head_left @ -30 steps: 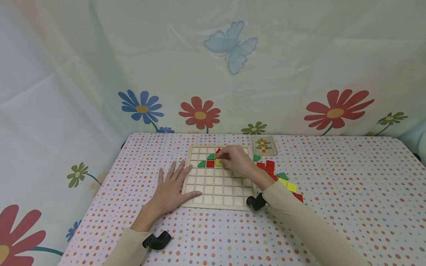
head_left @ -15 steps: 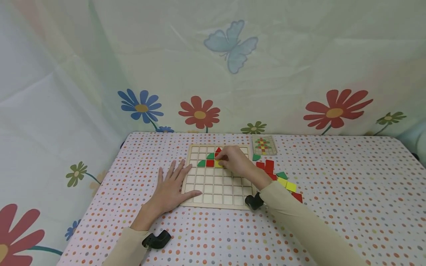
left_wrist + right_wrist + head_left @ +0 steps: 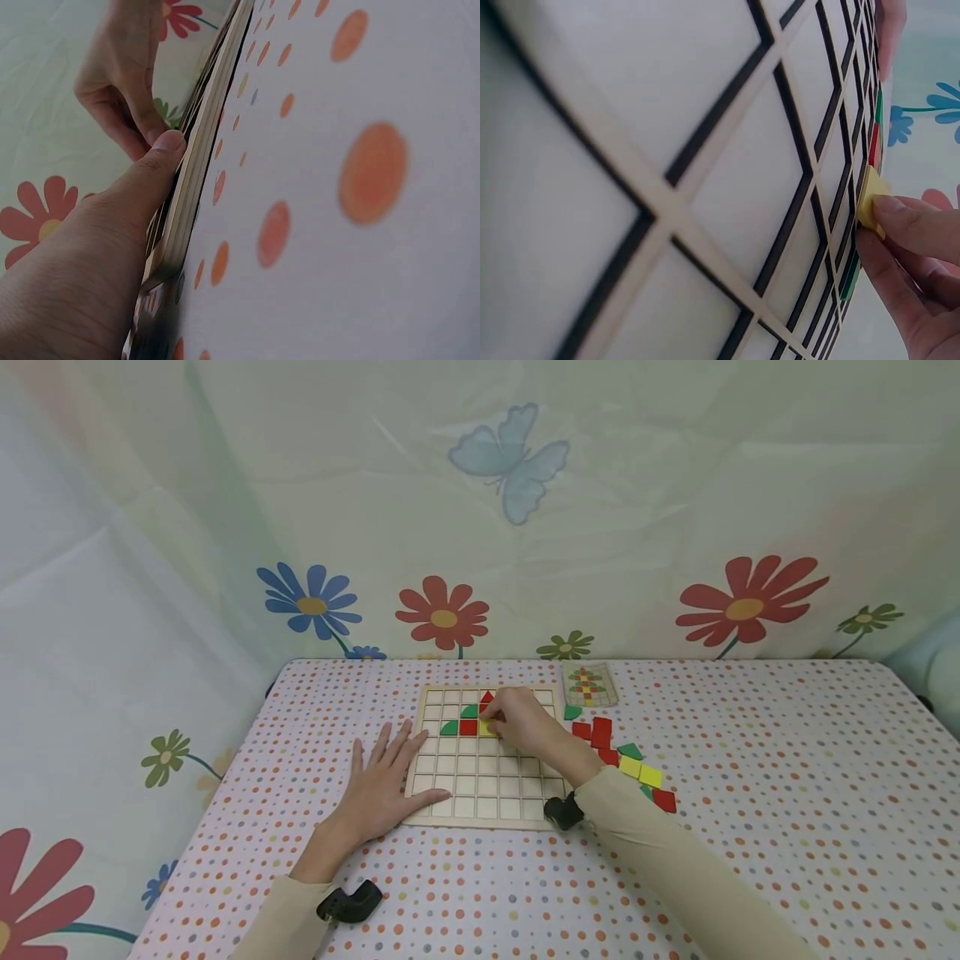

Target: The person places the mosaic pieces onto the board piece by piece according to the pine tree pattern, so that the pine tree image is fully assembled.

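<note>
Your L hand (image 3: 380, 789) lies palm down, fingers straight & spread, at the left edge of the wooden grid board (image 3: 487, 787), thumb over its near-left corner; it grips nothing. Your R hand (image 3: 525, 722) bends over the board's far half, thumb & finger pinched tight on 1 yellow tile (image 3: 870, 201). That tile's at the cell just right of 1 red square (image 3: 468, 727); can't tell if it's fully seated.

Also on the board: 1 red triangle (image 3: 487, 697), 2 green qtr-rounds (image 3: 449, 728), plus 1 red pc below the triangle, partly hidden. Loose on the dotted tablecloth (image 3: 750, 735), to the right: 2 yellow pcs (image 3: 650, 776), at least 4 red pcs (image 3: 664, 801), 3 green pcs (image 3: 630, 751). 1 pattern card (image 3: 588, 684) lies nr the far-right corner.
</note>
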The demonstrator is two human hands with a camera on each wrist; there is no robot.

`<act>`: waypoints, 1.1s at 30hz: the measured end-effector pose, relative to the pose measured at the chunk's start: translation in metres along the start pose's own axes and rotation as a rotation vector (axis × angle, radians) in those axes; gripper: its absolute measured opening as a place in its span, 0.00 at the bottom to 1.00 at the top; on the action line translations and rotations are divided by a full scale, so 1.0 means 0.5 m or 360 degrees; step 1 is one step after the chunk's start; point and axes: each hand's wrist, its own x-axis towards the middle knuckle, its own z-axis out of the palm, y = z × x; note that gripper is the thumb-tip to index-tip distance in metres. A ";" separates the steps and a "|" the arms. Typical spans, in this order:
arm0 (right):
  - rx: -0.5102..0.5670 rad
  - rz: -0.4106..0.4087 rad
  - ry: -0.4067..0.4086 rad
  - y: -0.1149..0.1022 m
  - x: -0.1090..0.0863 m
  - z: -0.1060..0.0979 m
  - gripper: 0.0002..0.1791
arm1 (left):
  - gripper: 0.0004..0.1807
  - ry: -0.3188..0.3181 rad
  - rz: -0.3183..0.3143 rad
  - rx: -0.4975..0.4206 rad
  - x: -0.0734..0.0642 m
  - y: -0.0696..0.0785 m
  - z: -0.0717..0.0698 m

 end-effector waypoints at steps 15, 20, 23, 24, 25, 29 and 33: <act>-0.0095 -0.0073 -0.0002 -0.008 0.003 0.003 0.09 | 0.56 0.0010 0.0031 -0.0049 -0.002 0.003 -0.008; -0.0141 -0.0092 -0.0002 -0.010 -0.002 0.007 0.08 | 0.56 0.0009 0.0023 -0.0052 -0.005 0.002 -0.006; -0.0115 -0.0059 -0.0045 -0.012 -0.012 0.005 0.10 | 0.57 0.0009 0.0024 -0.0055 -0.007 0.002 -0.005; -0.0079 -0.0042 -0.0063 -0.012 -0.017 0.002 0.11 | 0.57 0.0016 0.0026 -0.0055 -0.007 0.002 -0.005; -0.0026 -0.0024 -0.0081 -0.011 -0.024 -0.001 0.13 | 0.57 0.0021 0.0026 -0.0055 -0.007 0.002 -0.005; 0.0155 0.0020 -0.0103 -0.001 -0.071 -0.027 0.17 | 0.57 0.0013 0.0029 -0.0040 -0.006 0.001 -0.003; 0.0125 -0.0032 -0.0057 0.013 -0.134 -0.064 0.16 | 0.57 0.0016 0.0038 -0.0053 -0.006 0.001 -0.003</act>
